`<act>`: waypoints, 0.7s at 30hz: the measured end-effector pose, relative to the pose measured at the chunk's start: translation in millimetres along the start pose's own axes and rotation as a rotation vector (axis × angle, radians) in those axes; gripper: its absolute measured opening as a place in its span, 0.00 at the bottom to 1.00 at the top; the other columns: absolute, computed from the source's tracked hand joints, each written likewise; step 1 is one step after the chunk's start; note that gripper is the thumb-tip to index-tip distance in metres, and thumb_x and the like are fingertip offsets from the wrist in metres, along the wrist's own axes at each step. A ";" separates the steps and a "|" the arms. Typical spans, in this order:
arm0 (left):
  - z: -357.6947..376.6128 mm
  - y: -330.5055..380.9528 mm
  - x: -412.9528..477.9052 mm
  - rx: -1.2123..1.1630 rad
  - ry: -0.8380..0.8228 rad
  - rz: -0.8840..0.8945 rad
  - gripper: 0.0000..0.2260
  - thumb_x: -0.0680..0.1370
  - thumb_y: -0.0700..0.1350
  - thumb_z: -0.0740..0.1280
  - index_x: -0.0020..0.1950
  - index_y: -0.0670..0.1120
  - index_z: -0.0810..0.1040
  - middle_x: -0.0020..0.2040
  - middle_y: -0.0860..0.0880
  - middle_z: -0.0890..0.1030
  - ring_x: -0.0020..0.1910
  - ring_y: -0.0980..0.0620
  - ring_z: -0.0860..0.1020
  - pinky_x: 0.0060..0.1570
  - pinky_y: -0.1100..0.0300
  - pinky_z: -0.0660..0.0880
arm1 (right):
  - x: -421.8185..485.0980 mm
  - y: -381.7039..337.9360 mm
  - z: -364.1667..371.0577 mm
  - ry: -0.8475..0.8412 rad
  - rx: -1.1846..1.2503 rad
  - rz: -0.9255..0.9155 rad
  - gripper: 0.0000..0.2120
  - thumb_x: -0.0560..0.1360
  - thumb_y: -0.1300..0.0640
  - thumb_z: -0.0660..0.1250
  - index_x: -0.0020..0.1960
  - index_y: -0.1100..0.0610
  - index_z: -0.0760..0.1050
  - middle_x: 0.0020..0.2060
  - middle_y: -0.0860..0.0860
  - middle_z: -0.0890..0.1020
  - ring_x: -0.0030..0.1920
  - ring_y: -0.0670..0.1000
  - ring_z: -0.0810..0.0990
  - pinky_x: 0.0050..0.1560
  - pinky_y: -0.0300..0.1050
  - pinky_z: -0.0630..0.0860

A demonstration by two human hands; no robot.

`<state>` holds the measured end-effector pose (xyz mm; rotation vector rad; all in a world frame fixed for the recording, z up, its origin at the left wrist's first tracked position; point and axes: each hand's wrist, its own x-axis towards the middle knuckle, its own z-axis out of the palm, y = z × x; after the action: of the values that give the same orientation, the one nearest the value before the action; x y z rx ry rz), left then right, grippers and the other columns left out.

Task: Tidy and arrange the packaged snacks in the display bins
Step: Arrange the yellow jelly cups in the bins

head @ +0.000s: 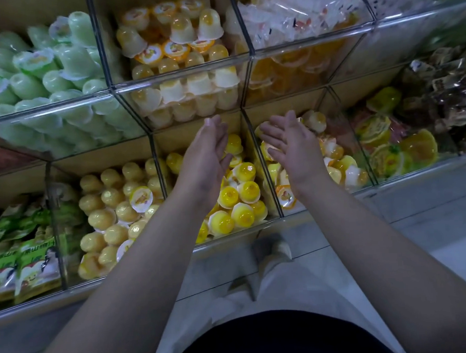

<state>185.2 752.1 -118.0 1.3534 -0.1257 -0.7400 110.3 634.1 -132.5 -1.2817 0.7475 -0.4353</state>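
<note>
My left grip (206, 153) and right grip (293, 148) spread wide, empty.
Yellow domed plastic jelly cups (228, 195) lie at five o'clock from my left grip, the nearer.

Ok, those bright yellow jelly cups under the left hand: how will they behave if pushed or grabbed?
Probably stiff: the yellow jelly cups keep their domed shape in the pile. Glossy plastic suggests they're slippery. They lie loosely heaped at odd angles, so a push would likely tumble neighbours.

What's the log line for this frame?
left hand: open, over yellow cups | right hand: open, over mixed cups, next bin right | held: nothing
</note>
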 end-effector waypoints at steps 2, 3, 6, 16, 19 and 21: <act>7.4 -3.6 5.6 0.003 0.002 -0.019 0.22 0.85 0.54 0.49 0.77 0.48 0.61 0.76 0.49 0.65 0.74 0.54 0.64 0.64 0.58 0.64 | 7.7 4.7 -7.0 0.016 -0.011 0.020 0.23 0.83 0.45 0.50 0.67 0.59 0.71 0.62 0.55 0.79 0.60 0.49 0.79 0.61 0.45 0.73; 11.4 -5.3 9.1 0.003 0.003 -0.029 0.22 0.85 0.54 0.49 0.77 0.48 0.61 0.76 0.49 0.65 0.74 0.53 0.63 0.65 0.58 0.64 | 12.0 7.0 -10.4 0.021 -0.019 0.033 0.23 0.83 0.44 0.50 0.67 0.58 0.71 0.62 0.54 0.79 0.60 0.49 0.79 0.62 0.46 0.73; 24.3 -9.1 21.1 -0.001 0.002 -0.058 0.22 0.85 0.54 0.49 0.77 0.47 0.60 0.76 0.49 0.64 0.75 0.53 0.63 0.68 0.56 0.63 | 26.9 12.4 -20.7 0.035 -0.039 0.071 0.22 0.83 0.43 0.51 0.66 0.56 0.72 0.61 0.52 0.80 0.60 0.48 0.79 0.63 0.47 0.73; 74.1 -31.0 77.5 0.016 0.029 -0.164 0.22 0.84 0.55 0.50 0.78 0.49 0.60 0.77 0.50 0.63 0.75 0.53 0.62 0.66 0.56 0.63 | 85.4 22.6 -60.4 0.020 -0.087 0.221 0.22 0.83 0.43 0.51 0.67 0.55 0.71 0.62 0.50 0.78 0.59 0.46 0.77 0.60 0.43 0.70; 83.1 -38.8 96.1 0.034 0.066 -0.198 0.23 0.84 0.56 0.51 0.78 0.48 0.60 0.77 0.50 0.63 0.75 0.53 0.62 0.65 0.56 0.64 | 107.9 30.5 -69.7 0.008 -0.120 0.276 0.23 0.82 0.42 0.52 0.68 0.55 0.72 0.60 0.50 0.78 0.60 0.47 0.76 0.64 0.47 0.70; 87.8 -45.0 107.9 0.035 0.096 -0.228 0.24 0.84 0.56 0.51 0.78 0.48 0.60 0.77 0.49 0.63 0.75 0.52 0.62 0.65 0.56 0.64 | 122.9 37.3 -73.9 -0.001 -0.170 0.314 0.24 0.81 0.39 0.53 0.68 0.53 0.72 0.60 0.49 0.78 0.61 0.48 0.76 0.66 0.50 0.70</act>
<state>206.9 618.2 -172.7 1.4487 0.0936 -0.8643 139.0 509.4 -207.3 -1.2933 0.9827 -0.1186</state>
